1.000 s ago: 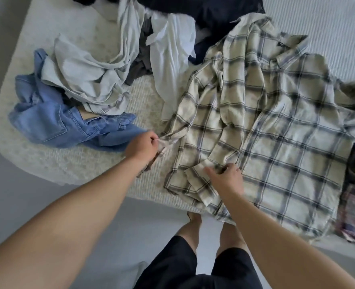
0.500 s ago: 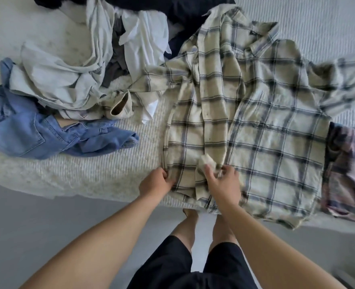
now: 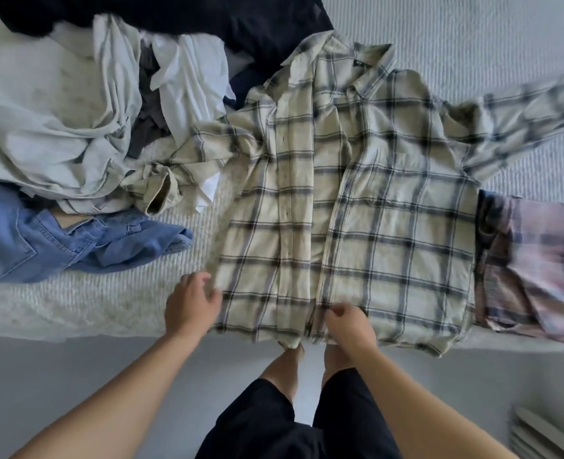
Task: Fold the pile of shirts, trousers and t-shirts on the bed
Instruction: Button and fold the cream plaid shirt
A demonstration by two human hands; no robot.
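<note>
A: What changed?
B: I've spread the plaid shirt flat on the bed; my right hand pinches its hem, my left hand has let go.
A: So folding can begin.

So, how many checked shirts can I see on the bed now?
2. The cream checked shirt lies spread flat in the middle of the bed. The pink checked shirt lies at its right, partly cut off by the frame. The pile may hide more.

Head view, steeply down, bed close
</note>
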